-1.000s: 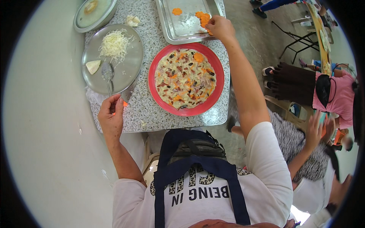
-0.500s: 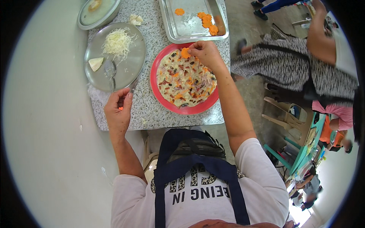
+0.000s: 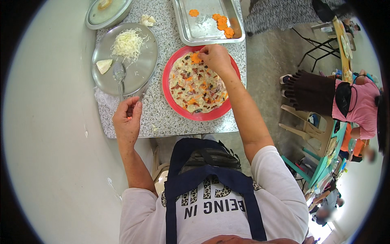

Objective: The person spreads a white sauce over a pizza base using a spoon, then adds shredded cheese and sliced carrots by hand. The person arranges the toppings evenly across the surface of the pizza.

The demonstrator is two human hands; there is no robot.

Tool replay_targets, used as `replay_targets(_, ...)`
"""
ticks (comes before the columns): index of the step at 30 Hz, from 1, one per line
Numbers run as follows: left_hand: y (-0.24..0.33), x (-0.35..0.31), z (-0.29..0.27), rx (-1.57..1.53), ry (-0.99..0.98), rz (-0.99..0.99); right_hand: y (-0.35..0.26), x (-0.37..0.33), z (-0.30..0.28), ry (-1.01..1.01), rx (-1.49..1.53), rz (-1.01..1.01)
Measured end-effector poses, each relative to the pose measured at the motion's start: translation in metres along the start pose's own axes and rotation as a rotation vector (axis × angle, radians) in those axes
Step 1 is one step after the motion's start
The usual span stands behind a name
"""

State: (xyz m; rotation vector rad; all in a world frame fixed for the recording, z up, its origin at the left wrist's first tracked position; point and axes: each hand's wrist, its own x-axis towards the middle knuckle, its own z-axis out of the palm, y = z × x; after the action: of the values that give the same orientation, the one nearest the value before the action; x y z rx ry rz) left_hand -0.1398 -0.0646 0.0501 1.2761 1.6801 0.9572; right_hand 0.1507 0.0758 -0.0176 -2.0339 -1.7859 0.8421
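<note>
Between the thumb and fingers of my right hand [image 3: 215,59] is a flower-shaped carrot slice [image 3: 196,57], at the far edge of a creamy salad [image 3: 198,87]. The salad, scattered with dark red bits, raisins and orange shreds, fills a red round dish [image 3: 166,95]. My left hand [image 3: 128,116] is curled by the near edge of a round metal plate [image 3: 99,83]. A small orange-red bit shows inside its fingers; what it is stays hidden. On the plate lie shredded white cheese [image 3: 126,44], a white wedge [image 3: 104,66] and a spoon [image 3: 119,73], its handle reaching toward my left hand.
A metal tray [image 3: 191,34] with several carrot flowers [image 3: 222,25] stands beyond the dish. A lidded bowl [image 3: 107,14] is at far left, white pieces [image 3: 147,20] beside it. A wall [image 3: 48,122] borders the left. People, a plastic chair [image 3: 304,122] and tables are at right.
My right hand has shifted slightly left and down with the carrot slice, now against the salad's edge. My left hand stays nearly still. A person in a patterned garment has moved away at upper right.
</note>
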Motion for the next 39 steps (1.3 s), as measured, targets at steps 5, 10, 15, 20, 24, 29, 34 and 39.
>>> replay_targets(5,-0.003,0.000,0.000,0.014,-0.002,0.011,-0.008,-0.004,-0.003,0.001,-0.051,-0.028)
replay_targets(10,0.001,0.001,0.000,0.013,-0.009,0.000,-0.007,-0.009,-0.002,0.031,-0.072,-0.077)
replay_targets(15,0.002,0.005,0.003,0.032,-0.027,0.020,-0.006,-0.011,-0.001,0.054,-0.108,-0.110)
replay_targets(20,0.027,0.024,0.016,0.139,-0.042,0.021,-0.012,-0.023,-0.008,0.096,-0.082,-0.178)
replay_targets(24,0.034,0.076,0.045,0.384,-0.029,0.304,-0.008,-0.026,-0.014,0.071,-0.089,-0.159)
replay_targets(29,0.045,0.173,0.103,0.540,0.044,0.656,-0.007,-0.052,-0.051,0.224,0.210,-0.190)
replay_targets(34,0.057,0.260,0.174,0.749,-0.102,0.726,0.025,-0.116,-0.085,0.314,0.213,-0.100)
replay_targets(39,0.046,0.309,0.223,0.902,-0.240,0.619,0.090,-0.189,-0.082,0.264,0.171,0.155)
